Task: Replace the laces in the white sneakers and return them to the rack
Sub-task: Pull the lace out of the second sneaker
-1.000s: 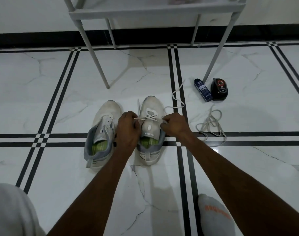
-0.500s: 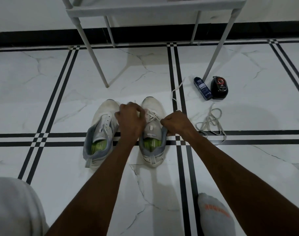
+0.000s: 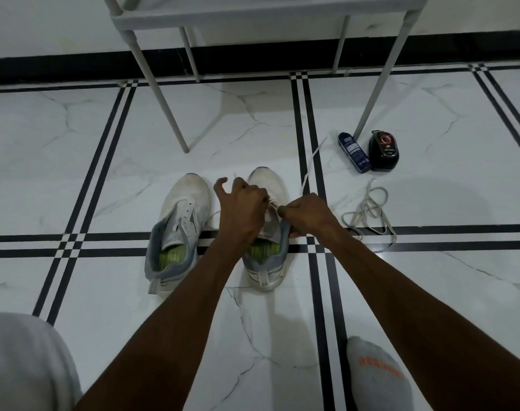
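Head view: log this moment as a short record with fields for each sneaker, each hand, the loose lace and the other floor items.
right sneaker: on the floor, partly laced, both hands at its eyelets
left sneaker: beside it, eyelets empty
left hand: fingers curled at the lace over the tongue, exact hold hidden
right hand: grips a lace that trails away across the floor
loose lace: grey tangle on the floor, right of the shoes
bottle: lying near a rack leg
black case: beside the bottle
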Action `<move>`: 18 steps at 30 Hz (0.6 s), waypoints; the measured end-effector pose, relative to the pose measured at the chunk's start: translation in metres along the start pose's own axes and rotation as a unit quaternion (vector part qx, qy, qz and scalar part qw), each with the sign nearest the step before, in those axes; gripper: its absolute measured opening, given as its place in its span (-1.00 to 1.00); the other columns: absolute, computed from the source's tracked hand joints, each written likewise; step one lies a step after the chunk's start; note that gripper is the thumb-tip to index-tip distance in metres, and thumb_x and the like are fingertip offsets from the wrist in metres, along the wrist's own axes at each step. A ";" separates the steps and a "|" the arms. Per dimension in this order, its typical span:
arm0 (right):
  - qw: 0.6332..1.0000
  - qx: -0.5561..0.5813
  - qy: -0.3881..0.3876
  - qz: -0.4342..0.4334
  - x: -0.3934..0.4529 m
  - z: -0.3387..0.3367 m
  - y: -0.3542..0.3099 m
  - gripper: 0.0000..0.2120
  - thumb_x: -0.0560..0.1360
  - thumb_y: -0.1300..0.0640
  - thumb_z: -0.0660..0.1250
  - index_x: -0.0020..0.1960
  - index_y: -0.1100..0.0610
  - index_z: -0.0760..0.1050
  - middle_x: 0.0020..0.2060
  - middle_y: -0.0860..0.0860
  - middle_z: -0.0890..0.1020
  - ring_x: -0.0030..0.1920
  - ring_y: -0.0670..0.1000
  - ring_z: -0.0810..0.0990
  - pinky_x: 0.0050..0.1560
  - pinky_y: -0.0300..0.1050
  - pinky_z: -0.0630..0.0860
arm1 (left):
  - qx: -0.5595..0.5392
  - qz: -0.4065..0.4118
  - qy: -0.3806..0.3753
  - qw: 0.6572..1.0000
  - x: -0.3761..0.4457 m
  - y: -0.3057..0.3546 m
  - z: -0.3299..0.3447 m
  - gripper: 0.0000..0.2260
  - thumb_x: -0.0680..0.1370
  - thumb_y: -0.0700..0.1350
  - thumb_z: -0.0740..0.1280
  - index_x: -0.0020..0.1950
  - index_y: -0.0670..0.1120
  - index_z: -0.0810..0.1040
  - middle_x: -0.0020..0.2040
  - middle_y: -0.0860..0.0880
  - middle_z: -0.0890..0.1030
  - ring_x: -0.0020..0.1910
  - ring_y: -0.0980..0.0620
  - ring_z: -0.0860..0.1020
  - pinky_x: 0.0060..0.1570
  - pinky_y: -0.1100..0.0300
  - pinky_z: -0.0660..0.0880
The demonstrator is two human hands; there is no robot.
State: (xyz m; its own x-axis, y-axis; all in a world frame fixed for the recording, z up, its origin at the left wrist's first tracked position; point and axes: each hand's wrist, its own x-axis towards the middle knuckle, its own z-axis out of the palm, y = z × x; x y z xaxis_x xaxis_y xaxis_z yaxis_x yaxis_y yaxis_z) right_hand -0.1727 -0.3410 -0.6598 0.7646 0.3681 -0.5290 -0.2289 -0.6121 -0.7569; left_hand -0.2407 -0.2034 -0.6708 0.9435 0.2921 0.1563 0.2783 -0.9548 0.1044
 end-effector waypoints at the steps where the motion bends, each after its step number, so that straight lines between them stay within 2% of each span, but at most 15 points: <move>1: 1.000 0.005 0.001 0.001 0.000 0.000 0.001 -0.72 0.48 0.10 0.43 -0.29 0.30 0.62 -0.32 0.19 0.69 -0.29 0.15 0.72 -0.20 0.04 0.70 | -0.005 -0.050 0.048 0.998 0.001 -0.010 -0.002 -0.89 0.46 -0.19 0.39 -0.16 0.03 0.63 -0.21 0.05 0.64 0.02 -0.07 0.56 0.30 -0.18 0.28; 2: 1.000 0.004 0.000 -0.001 0.000 -0.001 0.002 -0.72 0.49 0.12 0.42 -0.27 0.31 0.63 -0.30 0.20 0.70 -0.30 0.14 0.72 -0.22 0.03 0.70 | -0.053 -0.142 0.090 0.984 0.004 -0.021 -0.009 -0.88 0.47 -0.20 0.35 -0.15 0.02 0.60 -0.17 0.04 0.64 0.02 -0.09 0.55 0.23 -0.13 0.32; 4: 1.000 -0.016 0.005 -0.016 -0.001 -0.002 0.001 -0.73 0.49 0.12 0.41 -0.28 0.30 0.63 -0.31 0.18 0.69 -0.34 0.09 0.71 -0.27 -0.04 0.69 | -0.186 -0.324 0.178 0.910 0.014 -0.043 -0.026 -0.89 0.53 -0.17 0.28 -0.06 0.02 0.55 -0.05 0.01 0.65 0.09 -0.13 0.53 0.09 -0.02 0.34; 5: 0.999 -0.025 0.008 -0.020 0.000 -0.002 0.001 -0.73 0.48 0.11 0.42 -0.26 0.30 0.64 -0.31 0.17 0.69 -0.35 0.08 0.71 -0.28 -0.05 0.69 | -0.207 -0.343 0.192 0.896 0.016 -0.049 -0.028 -0.89 0.54 -0.15 0.28 0.01 0.00 0.55 0.01 -0.02 0.65 0.12 -0.15 0.51 0.06 0.00 0.34; 6: 0.999 -0.028 0.008 -0.021 0.000 -0.002 0.001 -0.73 0.48 0.10 0.43 -0.24 0.31 0.65 -0.30 0.16 0.70 -0.34 0.08 0.71 -0.28 -0.04 0.69 | -0.199 -0.312 0.186 0.910 0.016 -0.050 -0.027 -0.85 0.53 -0.13 0.29 0.09 -0.03 0.55 0.07 -0.04 0.63 0.15 -0.16 0.49 0.06 -0.01 0.35; 7: 0.999 -0.032 0.006 -0.021 0.000 -0.002 0.000 -0.71 0.48 0.08 0.44 -0.22 0.32 0.65 -0.30 0.17 0.70 -0.33 0.10 0.71 -0.28 -0.03 0.69 | -0.198 -0.244 0.161 0.936 0.014 -0.045 -0.023 -0.79 0.51 -0.10 0.33 0.14 -0.04 0.54 0.12 -0.05 0.60 0.17 -0.17 0.47 0.08 -0.02 0.37; 9: 0.999 -0.042 0.001 -0.022 0.002 -0.002 -0.003 -0.67 0.48 0.05 0.45 -0.28 0.31 0.63 -0.37 0.14 0.68 -0.38 0.08 0.70 -0.33 -0.11 0.67 | -0.182 -0.083 0.063 0.978 0.007 -0.028 -0.014 -0.73 0.48 -0.04 0.39 0.16 -0.01 0.55 0.19 -0.02 0.54 0.24 -0.14 0.41 0.19 -0.07 0.37; 11: 0.998 -0.058 0.010 -0.029 0.003 -0.002 -0.006 -0.60 0.48 0.04 0.44 -0.45 0.21 0.50 -0.56 0.00 0.57 -0.51 -0.07 0.60 -0.50 -0.33 0.50 | -0.093 0.014 -0.057 0.994 0.000 -0.011 -0.003 -0.73 0.48 0.03 0.42 0.16 0.03 0.59 0.28 0.03 0.49 0.35 -0.12 0.32 0.31 -0.13 0.26; 12: 0.998 -0.058 0.011 -0.030 0.002 -0.002 -0.006 -0.56 0.49 0.04 0.43 -0.49 0.17 0.44 -0.63 -0.06 0.50 -0.56 -0.13 0.54 -0.56 -0.37 0.41 | -0.054 0.032 -0.096 0.993 -0.003 -0.006 0.003 -0.74 0.50 0.04 0.40 0.16 0.03 0.61 0.32 0.04 0.48 0.38 -0.12 0.30 0.33 -0.13 0.21; 13: 0.998 -0.056 0.011 -0.028 0.003 -0.001 -0.006 -0.56 0.49 0.04 0.44 -0.50 0.16 0.42 -0.65 -0.07 0.48 -0.57 -0.13 0.54 -0.56 -0.36 0.42 | -0.035 0.046 -0.104 0.993 -0.004 -0.002 0.008 -0.77 0.52 0.02 0.37 0.16 0.02 0.63 0.33 0.04 0.49 0.39 -0.11 0.30 0.34 -0.13 0.18; 15: 0.999 -0.043 0.002 -0.023 0.004 -0.002 -0.003 -0.62 0.48 0.05 0.44 -0.43 0.24 0.51 -0.52 0.04 0.61 -0.43 0.02 0.67 -0.36 -0.18 0.64 | -0.057 0.049 -0.070 0.995 -0.007 0.000 0.010 -0.83 0.55 -0.06 0.35 0.09 -0.01 0.68 0.26 0.03 0.57 0.34 -0.11 0.38 0.31 -0.12 0.23; 16: 0.999 -0.040 -0.001 -0.021 0.002 -0.002 -0.004 -0.65 0.47 0.06 0.42 -0.36 0.30 0.57 -0.42 0.12 0.66 -0.35 0.09 0.70 -0.23 -0.04 0.69 | -0.101 0.014 -0.016 0.995 -0.007 -0.005 0.009 -0.86 0.54 -0.10 0.36 0.02 -0.03 0.70 0.18 0.02 0.62 0.27 -0.12 0.45 0.26 -0.10 0.30; 17: 0.999 -0.039 0.002 -0.020 0.001 -0.003 -0.002 -0.67 0.47 0.08 0.41 -0.29 0.35 0.61 -0.34 0.18 0.69 -0.31 0.13 0.71 -0.17 0.04 0.70 | -0.170 -0.077 0.058 0.981 -0.005 -0.013 0.004 -0.90 0.52 -0.12 0.37 -0.06 -0.05 0.70 0.08 0.00 0.65 0.18 -0.12 0.52 0.19 -0.07 0.40; 18: 0.999 -0.034 0.005 -0.016 0.001 -0.004 -0.001 -0.68 0.46 0.09 0.40 -0.24 0.37 0.63 -0.31 0.20 0.70 -0.32 0.12 0.71 -0.18 0.04 0.70 | -0.247 -0.200 0.132 0.939 0.000 -0.025 -0.003 -0.91 0.50 -0.12 0.38 -0.11 -0.08 0.69 0.00 -0.04 0.67 0.09 -0.13 0.57 0.12 -0.05 0.48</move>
State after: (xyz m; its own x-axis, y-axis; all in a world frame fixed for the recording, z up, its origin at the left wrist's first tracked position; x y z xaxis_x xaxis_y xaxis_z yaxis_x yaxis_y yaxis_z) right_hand -0.1694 -0.3430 -0.6579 0.7772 0.3812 -0.5007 -0.1632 -0.6463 -0.7454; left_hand -0.2484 -0.1799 -0.6703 0.6857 0.6878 0.2383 0.4228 -0.6428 0.6388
